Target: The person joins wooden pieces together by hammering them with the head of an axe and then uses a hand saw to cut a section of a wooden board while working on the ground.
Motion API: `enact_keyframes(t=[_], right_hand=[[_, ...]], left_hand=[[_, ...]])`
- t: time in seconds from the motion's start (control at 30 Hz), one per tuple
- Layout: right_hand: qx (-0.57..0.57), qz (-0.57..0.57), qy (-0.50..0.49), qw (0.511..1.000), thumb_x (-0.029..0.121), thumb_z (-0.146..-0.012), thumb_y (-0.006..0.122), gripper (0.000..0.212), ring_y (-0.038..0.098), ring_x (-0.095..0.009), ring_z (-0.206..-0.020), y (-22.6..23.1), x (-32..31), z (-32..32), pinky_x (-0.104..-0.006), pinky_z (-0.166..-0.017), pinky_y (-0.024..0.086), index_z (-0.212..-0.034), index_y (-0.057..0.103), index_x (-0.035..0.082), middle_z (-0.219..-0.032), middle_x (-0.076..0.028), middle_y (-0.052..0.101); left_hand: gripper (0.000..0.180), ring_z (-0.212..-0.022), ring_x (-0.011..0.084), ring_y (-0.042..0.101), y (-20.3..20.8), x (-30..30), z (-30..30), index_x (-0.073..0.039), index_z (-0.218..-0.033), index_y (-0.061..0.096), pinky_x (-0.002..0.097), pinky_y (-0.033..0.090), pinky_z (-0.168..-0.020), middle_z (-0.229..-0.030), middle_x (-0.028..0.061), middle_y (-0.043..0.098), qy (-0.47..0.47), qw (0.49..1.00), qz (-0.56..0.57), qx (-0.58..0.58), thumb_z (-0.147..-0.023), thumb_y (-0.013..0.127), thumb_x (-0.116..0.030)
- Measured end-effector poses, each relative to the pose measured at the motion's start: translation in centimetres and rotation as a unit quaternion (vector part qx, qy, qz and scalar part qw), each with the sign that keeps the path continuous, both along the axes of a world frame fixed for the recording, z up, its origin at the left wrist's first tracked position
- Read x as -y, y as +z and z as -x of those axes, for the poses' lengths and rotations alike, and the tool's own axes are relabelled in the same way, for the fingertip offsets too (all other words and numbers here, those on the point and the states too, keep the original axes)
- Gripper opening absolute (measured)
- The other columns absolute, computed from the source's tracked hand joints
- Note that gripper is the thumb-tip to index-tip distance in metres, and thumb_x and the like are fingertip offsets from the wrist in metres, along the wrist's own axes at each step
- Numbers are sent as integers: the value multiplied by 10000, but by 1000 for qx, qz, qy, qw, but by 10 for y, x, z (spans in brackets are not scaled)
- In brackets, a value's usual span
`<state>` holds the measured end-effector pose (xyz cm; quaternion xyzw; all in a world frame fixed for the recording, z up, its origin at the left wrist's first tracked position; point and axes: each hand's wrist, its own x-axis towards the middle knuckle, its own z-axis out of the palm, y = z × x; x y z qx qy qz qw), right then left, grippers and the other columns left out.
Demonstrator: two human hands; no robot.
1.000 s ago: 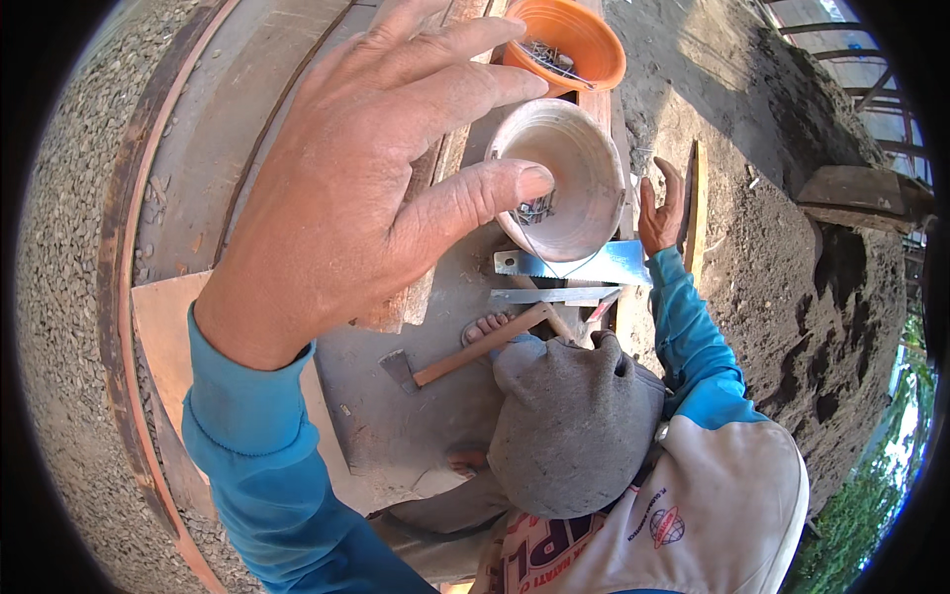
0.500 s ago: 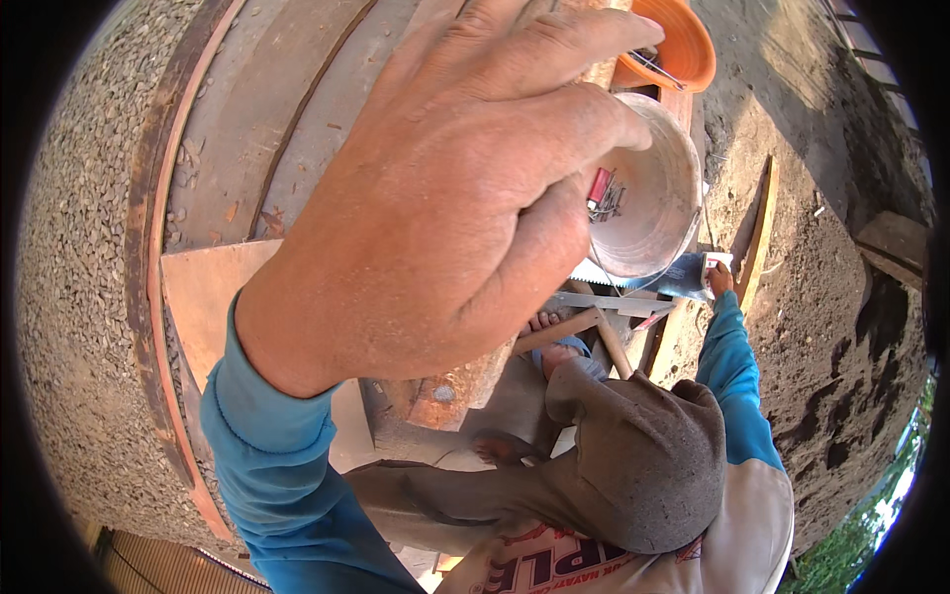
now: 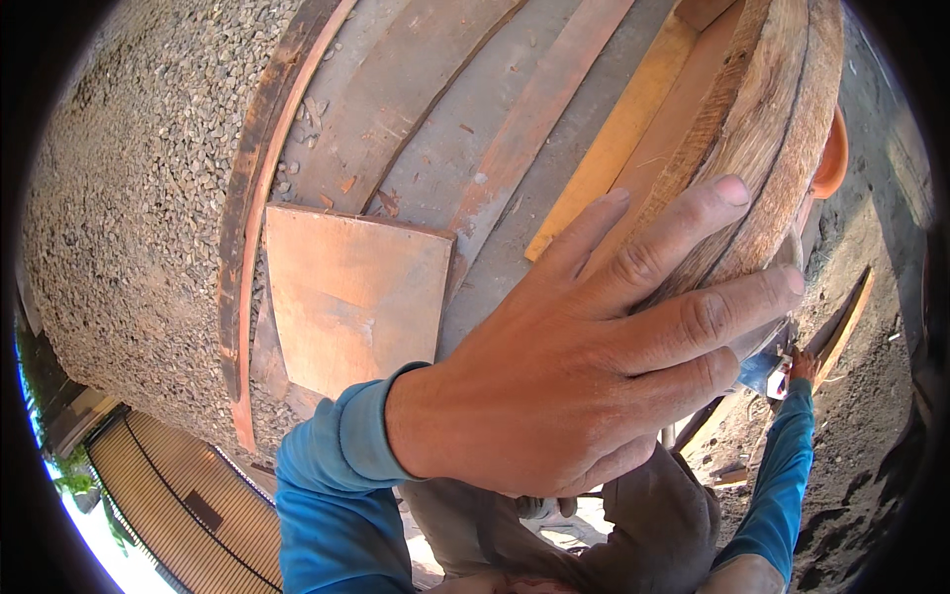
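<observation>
As the timber [image 3: 762,119] is probably heavy and stiff, edge holds are advised; left hand [image 3: 584,371] is splayed over it; saw [image 3: 759,372] is gripped by right hand [image 3: 805,366] beside it.

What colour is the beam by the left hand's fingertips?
Brown, with a dark line running along it; the beam shows best in the head view.
</observation>
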<state>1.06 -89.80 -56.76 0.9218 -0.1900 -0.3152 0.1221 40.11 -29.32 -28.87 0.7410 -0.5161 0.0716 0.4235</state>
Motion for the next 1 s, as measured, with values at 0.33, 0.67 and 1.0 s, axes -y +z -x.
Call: enact_keyframes(t=[0.33, 0.67, 1.0], right_hand=[[102, -124, -39, 986, 79, -682, 752, 231, 582, -370, -856, 193, -121, 96, -492, -808, 465, -884, 643, 101, -843, -140, 595], [-7, -154, -424, 892, 318, -719, 801, 304, 675, -403, -793, 366, -285, 148, -494, -770, 548, -859, 685, 74, -821, -203, 704], [91, -349, -625, 692, 376, -749, 828, 499, 669, -285, -758, 484, -395, 128, -427, -718, 526, -1013, 627, 4, -848, -179, 686]], left_hand=[[506, -1464, 465, 157, 57, -12, -12, -160, -1166, 656, 608, 228, -1167, -1539, 64, 394, -73, 966, -203, -145, -684, 622, -10], [569, -1474, 409, 168, 112, 7, -17, -246, -1372, 534, 703, 137, -1137, -1615, 51, 225, -107, 855, -508, 2, -844, 711, -359], [501, -1451, 237, 294, 129, 60, -80, -176, -1323, 538, 622, 95, -1214, -1451, 36, 442, -393, 640, -583, 310, -869, 631, -367]])
